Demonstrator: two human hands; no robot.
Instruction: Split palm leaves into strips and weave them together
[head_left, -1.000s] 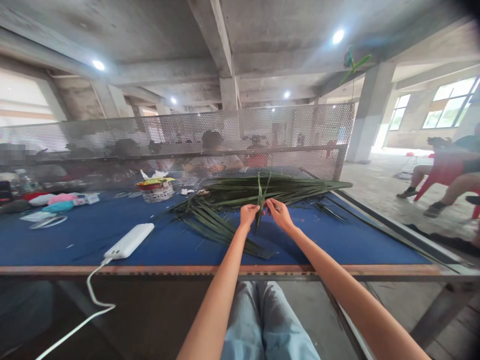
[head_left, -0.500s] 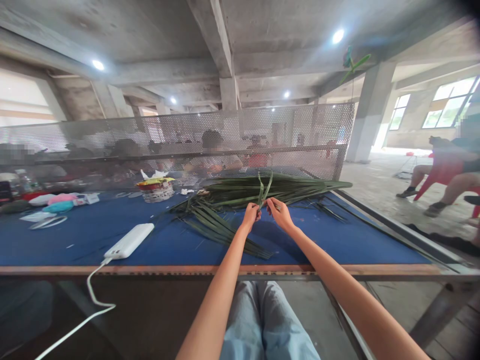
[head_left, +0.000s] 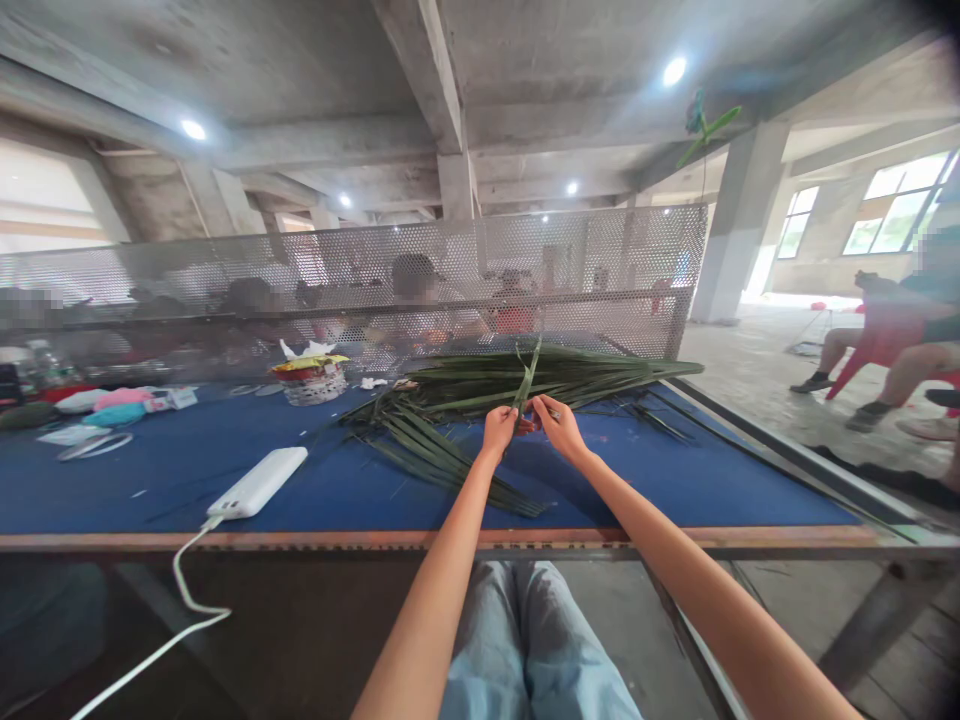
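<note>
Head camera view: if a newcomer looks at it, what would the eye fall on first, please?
Probably the two bare hands near the middle: the left hand grips a narrow green leaf pointing upward, with the right hand close beside it. Behind them, a heap of long dark-green leaves stretches across the blue tabletop. At left, near the front edge, a white device with a white cable stands out.

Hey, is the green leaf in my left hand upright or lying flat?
Upright, leaning slightly right: the green leaf rises from the left hand, its tip showing against the mesh screen.
</note>
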